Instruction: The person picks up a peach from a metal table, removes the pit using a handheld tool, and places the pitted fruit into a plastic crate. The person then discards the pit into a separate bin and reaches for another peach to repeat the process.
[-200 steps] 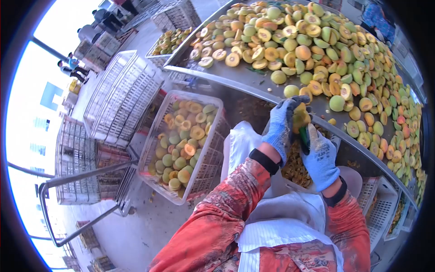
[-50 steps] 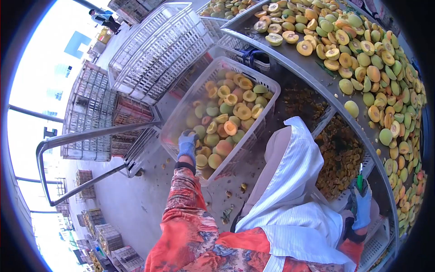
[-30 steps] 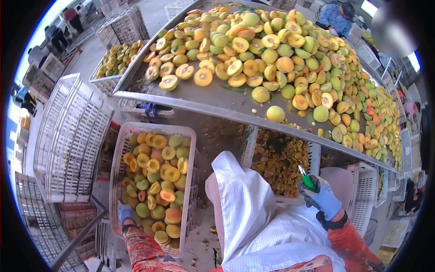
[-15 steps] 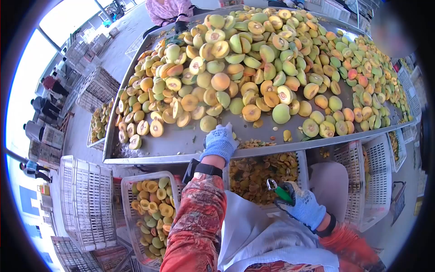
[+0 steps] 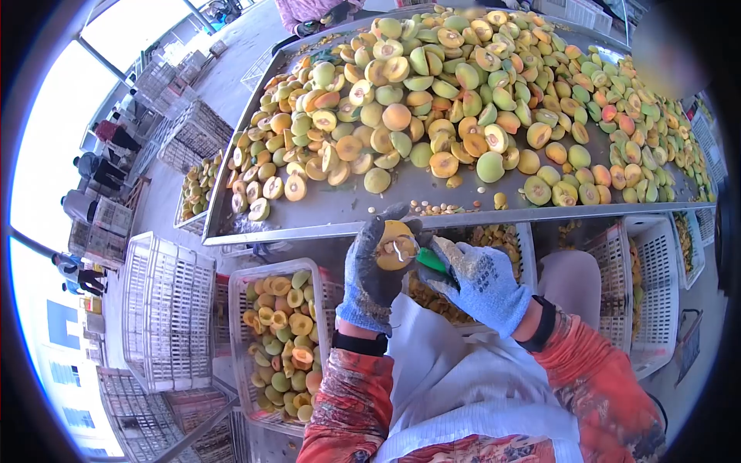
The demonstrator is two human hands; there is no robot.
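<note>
Okay, the left hand (image 5: 363, 278), gloved, is pinching a fruit half (image 5: 389, 234) between thumb and fingers, cut face showing, just off the near edge of the bench. The right hand (image 5: 480, 282), also gloved, is wrapping around a green-handled tool (image 5: 432, 261), whose metal loop (image 5: 400, 251) is lying over that cut face; how deep it is sitting, can't tell. Judging the step as loop work on the fruit, doing it well is probably calling for a firm but not crushing pinch, fingertips staying clear of the loop, and the right wrist turning the tool while the left is bracing. Pushing too hard is risking a torn wall or a slip toward the glove. Beneath the hands, a crate of brown-yellow scraps (image 5: 505, 241) is sitting partly hidden. Ahead, the metal bench (image 5: 309, 234) is carrying a big heap of fruit (image 5: 463, 100), mostly halves, with small pits (image 5: 436, 208) lying near its front edge. Left of the knees, a white crate (image 5: 238, 332) is holding more halves (image 5: 289, 332), and beyond it tall mesh crates (image 5: 170, 309) are standing. Across the bench, a co-worker's pink sleeve (image 5: 309, 11) is showing.
</note>
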